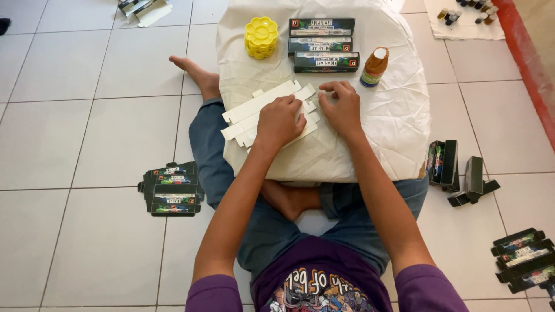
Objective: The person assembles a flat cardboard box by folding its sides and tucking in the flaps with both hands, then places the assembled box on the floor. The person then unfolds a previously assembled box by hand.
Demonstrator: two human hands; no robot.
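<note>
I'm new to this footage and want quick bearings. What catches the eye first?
Both hands, left hand and right hand, press on flat white carton blanks on a cloth-covered board over the lap. Behind them lie a yellow flower-shaped stack, three dark boxes and a brown bottle.

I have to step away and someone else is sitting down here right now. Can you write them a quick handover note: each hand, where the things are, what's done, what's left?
Left hand: pressed flat on the flat white carton blanks, no grip closed around them.
Right hand: fingertips on the blanks' right edge, beside the left hand.
On the cloth-covered table: three assembled dark boxes stacked at the far side, yellow flower-shaped stack left of them, brown bottle to their right.
Floor: flat dark blanks on the left, more at far right, open dark boxes by the right knee.
Done: three boxes assembled.
Left: the white blanks are still flat.
</note>
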